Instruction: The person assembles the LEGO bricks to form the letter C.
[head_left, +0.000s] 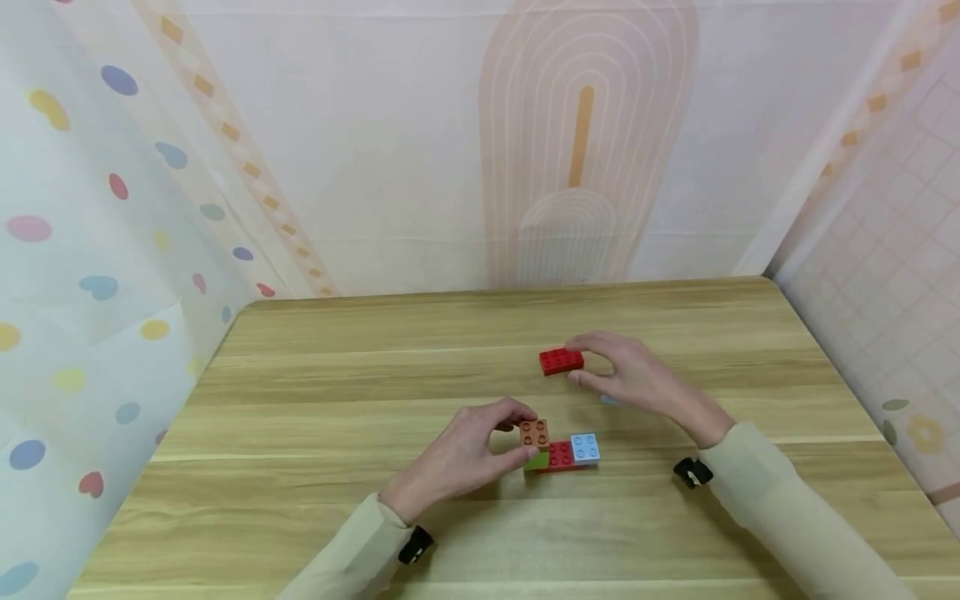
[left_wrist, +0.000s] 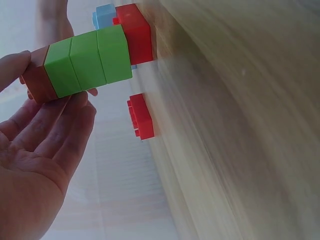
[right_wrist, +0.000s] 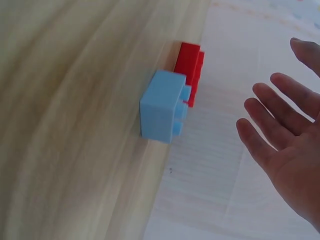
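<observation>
While the left hand (head_left: 468, 450) grips the upright green tower (left_wrist: 89, 61) capped by a brown brick (head_left: 534, 432), the right hand (head_left: 633, 379) hovers apart, fingers parted, holding nothing. Already joined: tower and light-blue brick (head_left: 585, 447) at opposite ends of a red base (head_left: 560, 456), lying lengthwise left-to-right on the wooden table (head_left: 300, 467), studs up. Another red brick (head_left: 561, 360) and light-blue block (right_wrist: 162, 105) remain loose beyond, seemingly left to add.

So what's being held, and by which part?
The left hand holds the green-and-brown stack near its top, at the brown brick. The right hand holds nothing.
</observation>
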